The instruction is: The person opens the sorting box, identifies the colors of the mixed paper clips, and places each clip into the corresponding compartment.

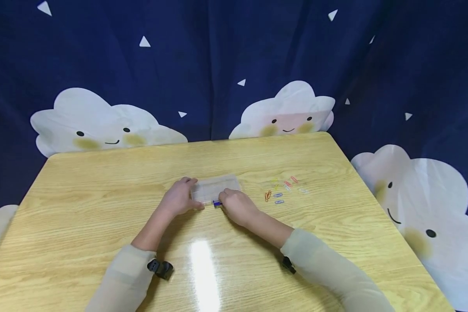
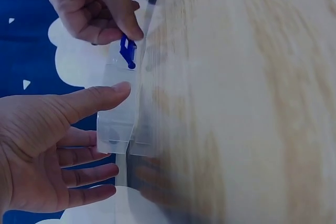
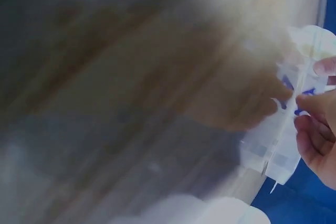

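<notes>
A clear, low plastic box lies on the wooden table in front of the person. My left hand grips its left end, the thumb along the front side and the fingers toward the back corner. In the left wrist view, that thumb lies nearly straight against the clear wall. At the front edge of the box, my right hand pinches a small blue plastic clasp between thumb and curled fingers. The clasp sticks out below the right thumb in the left wrist view; the fingers partly hide it.
Right of the box lie several paper clips: orange, blue, red, yellow and pale. The table ends at a dark blue curtain with clouds. Both wrists carry small black cameras.
</notes>
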### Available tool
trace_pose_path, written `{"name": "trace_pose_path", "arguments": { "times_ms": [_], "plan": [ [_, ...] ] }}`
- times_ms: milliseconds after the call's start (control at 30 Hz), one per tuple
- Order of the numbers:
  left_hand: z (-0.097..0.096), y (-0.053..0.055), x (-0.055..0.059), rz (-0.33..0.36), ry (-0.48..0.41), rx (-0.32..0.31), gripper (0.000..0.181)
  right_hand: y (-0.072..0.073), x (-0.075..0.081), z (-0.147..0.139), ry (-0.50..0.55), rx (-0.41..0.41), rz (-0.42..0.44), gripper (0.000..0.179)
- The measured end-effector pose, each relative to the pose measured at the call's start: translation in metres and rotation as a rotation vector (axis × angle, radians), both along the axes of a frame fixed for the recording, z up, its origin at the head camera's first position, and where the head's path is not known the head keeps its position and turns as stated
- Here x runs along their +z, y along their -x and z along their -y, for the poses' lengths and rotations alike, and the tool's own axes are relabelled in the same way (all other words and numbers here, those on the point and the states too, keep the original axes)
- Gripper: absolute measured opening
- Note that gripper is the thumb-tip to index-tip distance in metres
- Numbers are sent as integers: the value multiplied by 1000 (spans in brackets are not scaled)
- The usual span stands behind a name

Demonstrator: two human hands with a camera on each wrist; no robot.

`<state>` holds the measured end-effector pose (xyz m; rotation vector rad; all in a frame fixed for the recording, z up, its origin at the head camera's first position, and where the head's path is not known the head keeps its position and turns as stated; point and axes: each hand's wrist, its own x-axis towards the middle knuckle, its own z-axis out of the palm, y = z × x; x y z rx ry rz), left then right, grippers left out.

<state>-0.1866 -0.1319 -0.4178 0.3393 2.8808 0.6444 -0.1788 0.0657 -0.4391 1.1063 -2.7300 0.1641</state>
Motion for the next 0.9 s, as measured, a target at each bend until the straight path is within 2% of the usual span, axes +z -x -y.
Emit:
{"name": "trace_pose_path", "arguments": {
  "times_ms": [133, 233, 400, 700, 900],
  "plan": [
    [-1, 0, 1, 0, -6, 4, 84, 1, 4, -5, 75, -37, 206, 10],
    [0, 0, 1, -2, -15, 3, 84, 2, 5, -9, 96, -49, 276, 10],
    [2, 1, 0, 5, -36, 3, 83, 3, 4, -14, 161, -51, 285, 10],
    [2, 1, 0, 38, -68, -8, 82, 10, 8, -29, 342, -113, 388, 5],
    [4, 1, 0, 44, -87, -21, 82, 14, 11, -48, 420, -173, 398, 4]
  ]
}}
